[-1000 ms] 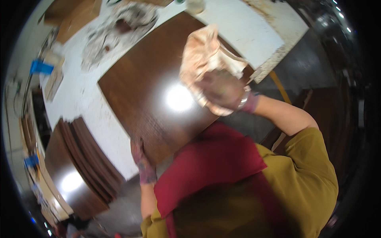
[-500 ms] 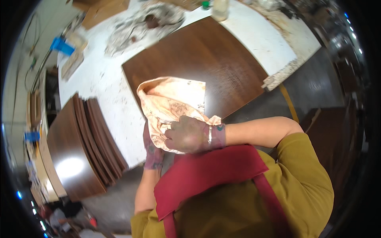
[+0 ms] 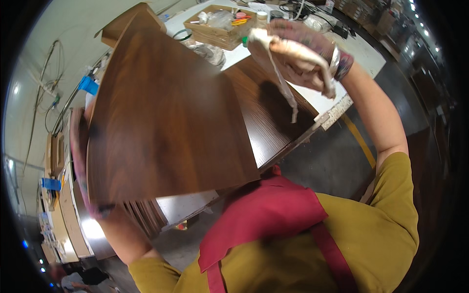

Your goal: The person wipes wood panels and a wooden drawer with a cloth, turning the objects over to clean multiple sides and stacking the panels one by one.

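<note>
Swung up since half a second ago, a dark wood panel (image 3: 168,122) tilts above the white worktable (image 3: 369,58) at ten o'clock. At nine o'clock, the left hand (image 3: 78,141) grasps the panel's outer edge, the board extending from its fingers toward the center; the fingertips are largely hidden. Also raised from its earlier place, the right hand (image 3: 312,46), blurred at one o'clock, clutches a stained cloth (image 3: 290,50), bunched against its fingers, a tail dangling over a second panel (image 3: 266,115) that lies on the table between one and two.
</note>
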Available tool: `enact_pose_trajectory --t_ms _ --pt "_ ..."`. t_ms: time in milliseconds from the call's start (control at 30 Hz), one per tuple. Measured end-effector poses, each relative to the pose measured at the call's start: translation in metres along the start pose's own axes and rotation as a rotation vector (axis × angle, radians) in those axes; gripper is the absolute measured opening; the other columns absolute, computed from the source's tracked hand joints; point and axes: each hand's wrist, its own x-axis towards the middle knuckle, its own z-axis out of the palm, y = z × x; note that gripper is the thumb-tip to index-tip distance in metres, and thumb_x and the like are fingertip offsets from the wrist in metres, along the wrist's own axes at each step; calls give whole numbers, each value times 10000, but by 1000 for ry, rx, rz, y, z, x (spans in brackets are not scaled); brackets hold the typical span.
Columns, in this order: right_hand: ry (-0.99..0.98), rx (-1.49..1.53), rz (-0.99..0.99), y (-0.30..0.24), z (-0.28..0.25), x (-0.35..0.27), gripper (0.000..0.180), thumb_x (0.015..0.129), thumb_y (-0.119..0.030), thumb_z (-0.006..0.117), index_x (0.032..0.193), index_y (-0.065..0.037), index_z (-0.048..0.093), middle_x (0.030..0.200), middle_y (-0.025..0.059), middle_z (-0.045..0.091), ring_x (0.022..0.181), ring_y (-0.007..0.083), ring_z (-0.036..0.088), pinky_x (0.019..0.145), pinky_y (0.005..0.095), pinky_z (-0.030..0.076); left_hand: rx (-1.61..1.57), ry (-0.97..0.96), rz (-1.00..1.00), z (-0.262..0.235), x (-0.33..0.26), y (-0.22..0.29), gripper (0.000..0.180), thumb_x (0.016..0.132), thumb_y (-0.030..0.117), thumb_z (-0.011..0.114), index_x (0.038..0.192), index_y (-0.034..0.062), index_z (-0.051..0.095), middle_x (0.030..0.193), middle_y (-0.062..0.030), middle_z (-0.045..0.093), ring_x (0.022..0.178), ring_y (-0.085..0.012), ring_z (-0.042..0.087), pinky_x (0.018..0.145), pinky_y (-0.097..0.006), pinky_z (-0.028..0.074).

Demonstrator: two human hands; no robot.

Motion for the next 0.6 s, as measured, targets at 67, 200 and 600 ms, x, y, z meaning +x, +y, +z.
enact_pose_trajectory --t_ms 67,200,600 --pt "-44 23 -44 -42 -3 -5 371 932 -189 551 1256 -9 531 1179 95 601 1039 158 603 911 281 490 -863 -274 -261 66 35 6 471 972 158 448 1413 12 369 1328 -153 523 1248 -233 497 1045 -354 422" --pt "199 -481 60 -112 34 -52 477 926 -268 569 1325 -13 507 1284 112 556 1150 191 545 1033 312 403 -120 -624 81 188 23 42 618 840 329 641 1362 71 434 1244 -194 515 1154 -312 515 971 -413 437" --pt "337 -359 426 -16 -126 -123 631 848 -423 662 1252 43 528 1113 127 625 1001 191 596 885 305 487 339 -533 433 294 -100 -99 657 716 290 711 1329 165 512 1451 -129 395 1370 -358 326 1125 -526 211"
